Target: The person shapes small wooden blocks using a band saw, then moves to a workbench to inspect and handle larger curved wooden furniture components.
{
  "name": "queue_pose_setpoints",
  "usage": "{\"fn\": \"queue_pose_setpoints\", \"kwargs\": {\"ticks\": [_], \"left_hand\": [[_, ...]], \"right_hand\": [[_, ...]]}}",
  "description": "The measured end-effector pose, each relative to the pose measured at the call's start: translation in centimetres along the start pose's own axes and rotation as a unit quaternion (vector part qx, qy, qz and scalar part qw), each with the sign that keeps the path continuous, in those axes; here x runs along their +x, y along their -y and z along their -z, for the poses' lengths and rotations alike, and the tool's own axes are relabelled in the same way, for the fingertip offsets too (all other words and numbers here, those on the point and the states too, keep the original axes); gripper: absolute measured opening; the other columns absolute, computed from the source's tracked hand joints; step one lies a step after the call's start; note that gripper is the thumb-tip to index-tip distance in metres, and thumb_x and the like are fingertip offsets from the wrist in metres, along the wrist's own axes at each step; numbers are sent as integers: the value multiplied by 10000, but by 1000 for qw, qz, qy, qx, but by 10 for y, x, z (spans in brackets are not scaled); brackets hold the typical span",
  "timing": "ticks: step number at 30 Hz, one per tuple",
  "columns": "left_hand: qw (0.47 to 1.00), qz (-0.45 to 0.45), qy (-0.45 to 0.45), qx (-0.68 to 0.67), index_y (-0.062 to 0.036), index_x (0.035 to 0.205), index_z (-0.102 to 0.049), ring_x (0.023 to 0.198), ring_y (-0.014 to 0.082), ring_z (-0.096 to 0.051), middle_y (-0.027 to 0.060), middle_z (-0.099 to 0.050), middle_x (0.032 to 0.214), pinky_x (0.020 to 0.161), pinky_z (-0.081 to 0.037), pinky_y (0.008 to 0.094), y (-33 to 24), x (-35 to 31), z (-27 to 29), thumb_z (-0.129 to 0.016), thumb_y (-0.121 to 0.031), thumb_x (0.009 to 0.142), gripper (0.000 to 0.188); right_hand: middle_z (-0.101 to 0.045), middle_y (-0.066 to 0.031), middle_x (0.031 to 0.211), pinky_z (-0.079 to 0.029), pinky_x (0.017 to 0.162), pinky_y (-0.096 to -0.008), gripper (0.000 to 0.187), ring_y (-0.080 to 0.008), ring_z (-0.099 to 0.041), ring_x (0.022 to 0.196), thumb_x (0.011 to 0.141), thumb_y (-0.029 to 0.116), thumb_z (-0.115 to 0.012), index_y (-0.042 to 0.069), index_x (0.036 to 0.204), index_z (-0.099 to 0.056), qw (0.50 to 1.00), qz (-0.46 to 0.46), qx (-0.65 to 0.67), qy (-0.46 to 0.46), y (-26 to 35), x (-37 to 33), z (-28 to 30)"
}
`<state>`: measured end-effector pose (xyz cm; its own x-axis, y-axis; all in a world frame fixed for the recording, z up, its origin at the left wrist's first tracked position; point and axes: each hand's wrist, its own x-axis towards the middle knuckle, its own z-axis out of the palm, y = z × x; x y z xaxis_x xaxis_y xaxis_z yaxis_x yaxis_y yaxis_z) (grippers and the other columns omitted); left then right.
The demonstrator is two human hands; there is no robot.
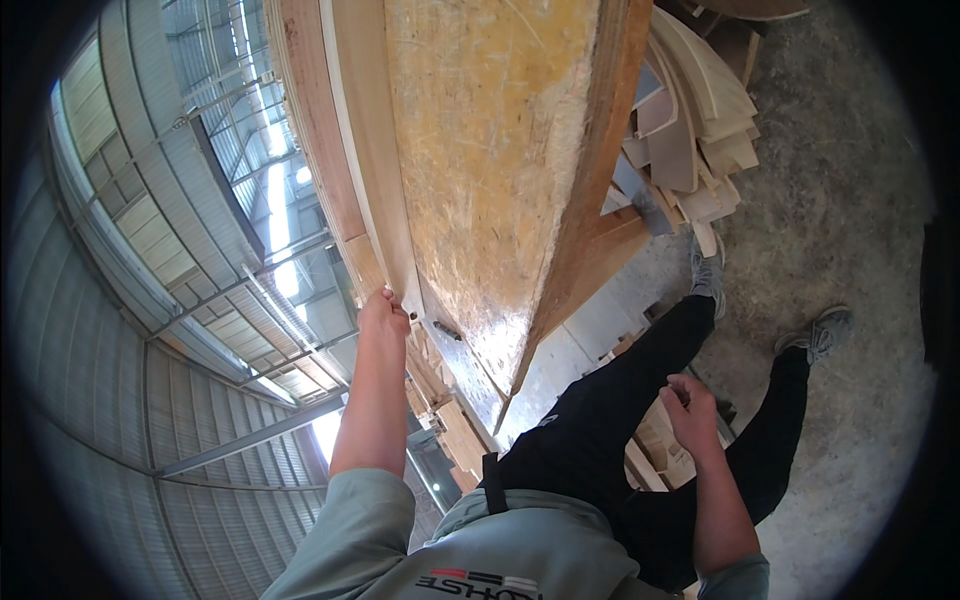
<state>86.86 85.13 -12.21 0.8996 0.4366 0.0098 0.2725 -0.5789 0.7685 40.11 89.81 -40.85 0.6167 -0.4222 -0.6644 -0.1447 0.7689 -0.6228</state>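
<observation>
Desk (490, 150), scuffed yellow, at 12 o'clock; planks (322, 120) line its 9 o'clock edge. Left hand (384, 312) touches their near end, grip unclear; right hand (692, 415), well apart, half-open at 4. Metal wall (85, 340) at 9, concrete floor (850, 180) at 3.

Long boards (318, 120) run along the left side of the table (490, 150) — the left hand (385, 313) at their near end. Right of the table, wood pieces (690, 130) lie piled on the floor (840, 190) — nearer than the pile, both shoes (824, 336) stand ahead of the right hand (693, 412).
</observation>
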Motion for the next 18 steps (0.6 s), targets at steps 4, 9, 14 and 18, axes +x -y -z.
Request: {"fn": "queue_pose_setpoints", "kwargs": {"ticks": [4,9,14,18], "left_hand": [[972,-188,35,135,-65,771,-590,476,122,-496,28,-566,658,393,-353,265,-10,-76,13,-658,-185,950,226],[811,-508,238,164,2,1038,-645,960,132,-559,57,-630,1023,881,-442,297,-159,-52,-49,-563,-335,1004,349],[687,-473,441,332,31,1547,-292,1456,252,-353,161,-365,1581,1194,-288,389,-184,-75,-121,-536,-521,1021,800],[714,-512,369,304,9,1524,-346,1345,223,-466,123,-498,1467,1145,-340,362,-168,-80,-131,-610,-479,1000,764]], "right_hand": [[-720,-152,923,-550,696,-324,307,-193,-685,784,894,122,-720,-57,1139,-679,1000,9,-5,-5,0,5,-1],[-721,-158,930,-553,701,-333,308,-203,-689,783,892,122,-722,-55,1140,-678,1000,6,-15,-6,-3,2,-6],[-719,-178,963,-559,718,-336,310,-222,-699,807,894,127,-723,-56,1139,-678,1000,1,-8,-11,-5,5,-7],[-717,-192,981,-562,725,-337,316,-229,-702,816,893,132,-727,-61,1138,-677,1000,6,-17,-3,-2,8,-10]]}}
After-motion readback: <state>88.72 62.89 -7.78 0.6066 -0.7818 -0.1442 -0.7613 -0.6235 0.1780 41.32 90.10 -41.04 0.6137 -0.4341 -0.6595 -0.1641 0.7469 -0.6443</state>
